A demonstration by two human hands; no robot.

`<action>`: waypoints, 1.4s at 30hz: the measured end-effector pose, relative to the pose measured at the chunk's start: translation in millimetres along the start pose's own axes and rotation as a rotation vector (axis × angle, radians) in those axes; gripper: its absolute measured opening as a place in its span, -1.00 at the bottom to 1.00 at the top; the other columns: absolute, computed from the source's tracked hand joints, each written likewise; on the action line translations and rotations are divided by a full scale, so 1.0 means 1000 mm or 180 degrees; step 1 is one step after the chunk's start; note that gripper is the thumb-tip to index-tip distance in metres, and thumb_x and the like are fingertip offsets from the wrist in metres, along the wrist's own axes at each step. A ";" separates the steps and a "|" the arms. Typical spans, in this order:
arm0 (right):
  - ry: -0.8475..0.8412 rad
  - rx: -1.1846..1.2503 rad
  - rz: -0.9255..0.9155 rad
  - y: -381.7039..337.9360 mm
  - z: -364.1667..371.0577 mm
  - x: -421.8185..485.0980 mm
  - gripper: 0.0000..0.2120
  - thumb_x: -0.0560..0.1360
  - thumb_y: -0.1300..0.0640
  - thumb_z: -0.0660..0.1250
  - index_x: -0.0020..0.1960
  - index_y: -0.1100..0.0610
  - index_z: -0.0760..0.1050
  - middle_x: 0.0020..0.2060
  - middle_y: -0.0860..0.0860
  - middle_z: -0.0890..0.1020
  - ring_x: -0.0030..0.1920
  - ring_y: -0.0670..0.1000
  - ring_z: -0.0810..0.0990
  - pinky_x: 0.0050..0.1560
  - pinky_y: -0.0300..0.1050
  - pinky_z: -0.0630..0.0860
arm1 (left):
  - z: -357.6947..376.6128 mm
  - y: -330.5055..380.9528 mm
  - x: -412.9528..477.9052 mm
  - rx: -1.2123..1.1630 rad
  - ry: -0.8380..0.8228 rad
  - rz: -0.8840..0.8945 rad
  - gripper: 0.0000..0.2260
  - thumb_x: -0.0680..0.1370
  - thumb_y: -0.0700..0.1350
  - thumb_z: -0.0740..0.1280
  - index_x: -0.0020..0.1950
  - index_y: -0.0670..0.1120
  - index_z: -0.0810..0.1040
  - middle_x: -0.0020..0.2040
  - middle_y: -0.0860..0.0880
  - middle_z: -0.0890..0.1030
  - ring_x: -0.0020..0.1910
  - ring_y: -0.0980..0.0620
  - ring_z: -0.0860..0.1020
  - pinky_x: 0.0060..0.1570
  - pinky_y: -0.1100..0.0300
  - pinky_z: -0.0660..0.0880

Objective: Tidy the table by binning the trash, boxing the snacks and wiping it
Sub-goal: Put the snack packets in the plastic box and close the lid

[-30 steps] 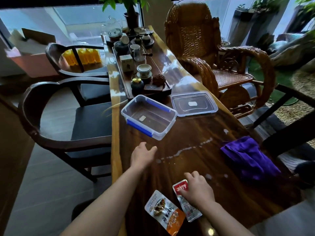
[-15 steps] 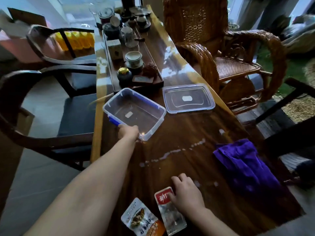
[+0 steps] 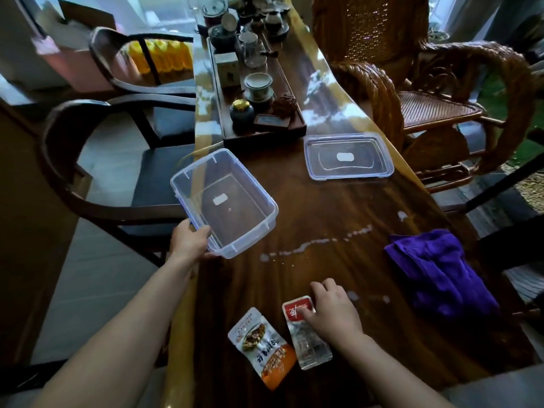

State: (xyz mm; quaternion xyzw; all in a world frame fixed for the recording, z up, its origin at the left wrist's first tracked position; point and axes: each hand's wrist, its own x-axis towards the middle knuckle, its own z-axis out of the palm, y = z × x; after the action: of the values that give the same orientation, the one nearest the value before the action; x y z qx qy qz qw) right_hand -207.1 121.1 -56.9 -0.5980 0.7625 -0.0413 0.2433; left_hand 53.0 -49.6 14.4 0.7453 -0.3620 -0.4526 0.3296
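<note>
left hand (image 3: 188, 241): bare, no glove | right hand (image 3: 334, 313): bare | forearms: unsleeved, nothing worn

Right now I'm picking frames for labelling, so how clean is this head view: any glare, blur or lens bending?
Head view: window glare whitens the glossy table beside the tea tray; the left edge is smeared, blurring the chair; wide-angle bending curves the table edges; the container in the left hand and the red-topped packet under the right hand stay fairly sharp, though dimly lit.
</note>
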 end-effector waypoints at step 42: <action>-0.0091 0.1760 -0.0761 -0.158 -0.054 0.044 -0.78 0.54 0.12 0.41 0.18 0.03 0.59 0.04 -0.08 0.68 -0.01 -0.08 0.64 -0.04 -0.17 0.59 | -0.077 -0.119 -0.078 0.0043 -0.0250 -0.0295 -0.43 0.51 -0.24 0.37 0.48 0.11 0.37 0.13 -0.06 0.63 -0.05 -0.02 0.66 -0.09 -0.04 0.64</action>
State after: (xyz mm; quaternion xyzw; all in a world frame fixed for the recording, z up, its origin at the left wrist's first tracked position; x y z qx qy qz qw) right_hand -95.6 23.4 32.2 -0.5952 0.6430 -0.2673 0.4011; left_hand 126.5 90.1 -20.3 0.7452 -0.3428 -0.4938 0.2888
